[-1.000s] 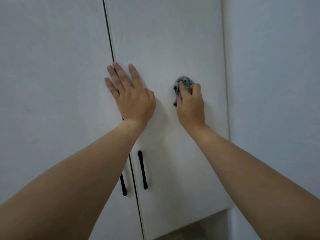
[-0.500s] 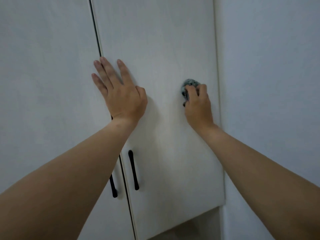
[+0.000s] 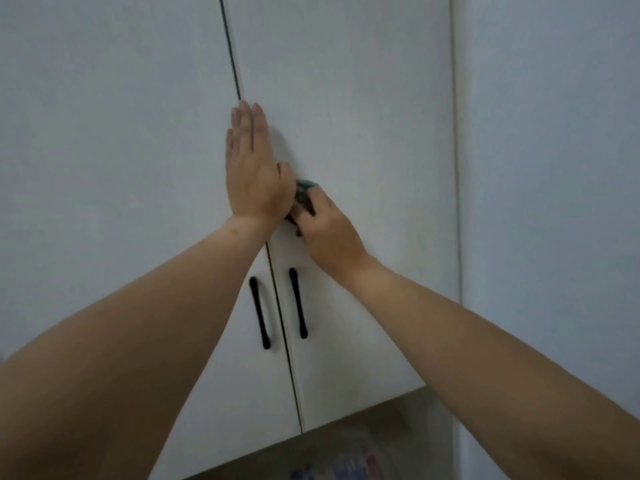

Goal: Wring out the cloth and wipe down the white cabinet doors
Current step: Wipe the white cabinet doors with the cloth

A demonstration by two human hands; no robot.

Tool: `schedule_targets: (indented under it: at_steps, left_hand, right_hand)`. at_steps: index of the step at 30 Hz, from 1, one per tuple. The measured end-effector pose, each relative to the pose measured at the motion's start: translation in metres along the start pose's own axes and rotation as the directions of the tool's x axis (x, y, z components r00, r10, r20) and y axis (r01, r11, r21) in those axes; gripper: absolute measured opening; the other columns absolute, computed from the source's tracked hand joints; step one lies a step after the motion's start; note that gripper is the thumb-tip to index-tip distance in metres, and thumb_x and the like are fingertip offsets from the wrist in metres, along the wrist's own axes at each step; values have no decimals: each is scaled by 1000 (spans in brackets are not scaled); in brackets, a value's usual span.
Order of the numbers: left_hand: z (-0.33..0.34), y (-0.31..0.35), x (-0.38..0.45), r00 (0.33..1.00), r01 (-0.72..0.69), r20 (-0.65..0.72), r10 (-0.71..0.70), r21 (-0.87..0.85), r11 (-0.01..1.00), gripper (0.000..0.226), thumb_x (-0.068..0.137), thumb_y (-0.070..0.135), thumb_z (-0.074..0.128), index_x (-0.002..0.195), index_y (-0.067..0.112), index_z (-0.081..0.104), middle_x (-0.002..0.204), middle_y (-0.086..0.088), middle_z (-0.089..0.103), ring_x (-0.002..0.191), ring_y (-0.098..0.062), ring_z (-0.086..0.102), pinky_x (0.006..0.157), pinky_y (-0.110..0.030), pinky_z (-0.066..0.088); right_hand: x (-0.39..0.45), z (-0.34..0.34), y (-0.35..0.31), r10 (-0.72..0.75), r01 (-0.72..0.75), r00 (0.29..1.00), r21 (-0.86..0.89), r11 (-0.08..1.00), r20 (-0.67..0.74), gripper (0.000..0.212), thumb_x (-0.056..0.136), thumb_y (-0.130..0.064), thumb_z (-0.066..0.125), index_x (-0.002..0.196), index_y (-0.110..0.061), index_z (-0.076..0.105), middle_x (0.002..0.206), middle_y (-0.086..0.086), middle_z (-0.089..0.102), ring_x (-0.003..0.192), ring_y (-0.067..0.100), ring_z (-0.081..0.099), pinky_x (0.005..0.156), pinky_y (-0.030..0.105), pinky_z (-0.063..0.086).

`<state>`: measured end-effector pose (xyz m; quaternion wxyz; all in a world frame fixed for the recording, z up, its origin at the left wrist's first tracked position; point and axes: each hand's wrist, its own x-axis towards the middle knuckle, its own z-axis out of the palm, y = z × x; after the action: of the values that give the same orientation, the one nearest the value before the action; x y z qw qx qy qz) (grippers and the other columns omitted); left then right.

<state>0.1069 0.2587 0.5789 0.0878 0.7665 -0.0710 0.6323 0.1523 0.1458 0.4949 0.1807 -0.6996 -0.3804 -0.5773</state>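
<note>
At door seam, above handles | cloth bunched in right hand, fingers curled round it, on right door | left hand flat, fingers straight, just left, touching | unwiped panel extends right.

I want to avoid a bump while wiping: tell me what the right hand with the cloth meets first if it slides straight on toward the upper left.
The right hand with the cloth would almost at once meet the left hand, lying flat over the seam between the doors; they look nearly touching already.
</note>
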Motion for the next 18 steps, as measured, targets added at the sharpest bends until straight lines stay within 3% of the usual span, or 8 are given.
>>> schedule_targets:
  at_steps: [2,4,7,11,15,16,18]
  left_hand:
    - [-15,-19,-9,997,-72,7,72,-30,997,76,81,8,33,155,-3,21,164,-20,18,154,-30,12,126,-40,8]
    - [-26,-38,-17,996,-85,-23,85,10,996,67,88,9,29,154,-6,24,162,-23,20,153,-34,15,126,-43,10]
    - [-31,-56,-27,992,-116,-33,120,84,990,70,82,-1,29,152,-8,27,161,-25,23,152,-38,16,125,-48,13]
    - [-27,-62,-36,981,-186,-29,190,114,976,63,89,3,30,150,-10,28,159,-28,23,150,-42,17,125,-51,13]
    - [-25,-57,-35,981,-169,-85,174,60,984,65,85,-7,34,150,-11,29,158,-29,25,150,-43,19,125,-50,14]
    - [-24,-53,-35,979,-182,-78,188,74,980,64,86,-5,34,149,-11,30,158,-29,25,150,-43,19,125,-50,14]
    - [-18,-43,-33,980,-183,-55,189,102,978,64,87,-1,34,150,-11,29,159,-29,25,150,-43,19,125,-50,14]
  right_hand:
    - [28,-4,-10,-114,114,993,16,993,29,28,97,-11,53,123,-2,56,118,21,55,100,37,57,77,44,54]
    - [61,-11,-18,-37,42,998,86,995,-58,30,99,-18,50,125,-6,57,119,18,56,102,36,57,83,42,52]
    - [82,-3,-23,134,-116,975,111,987,-175,34,89,-6,60,122,-4,62,113,22,57,94,40,60,79,39,53]
    - [15,16,-15,-191,186,975,-56,981,-117,36,89,0,56,124,1,62,114,28,59,96,42,60,84,42,54]
    - [-6,5,10,-460,461,887,-134,877,34,31,92,2,53,122,3,62,103,24,61,83,35,60,69,38,55]
    - [1,1,15,-466,465,884,-158,871,37,31,94,0,53,124,1,61,103,23,60,83,35,59,66,39,55]
    - [14,-6,26,-247,235,967,-151,960,-59,33,95,-7,55,127,-1,59,107,24,58,83,38,59,66,42,57]
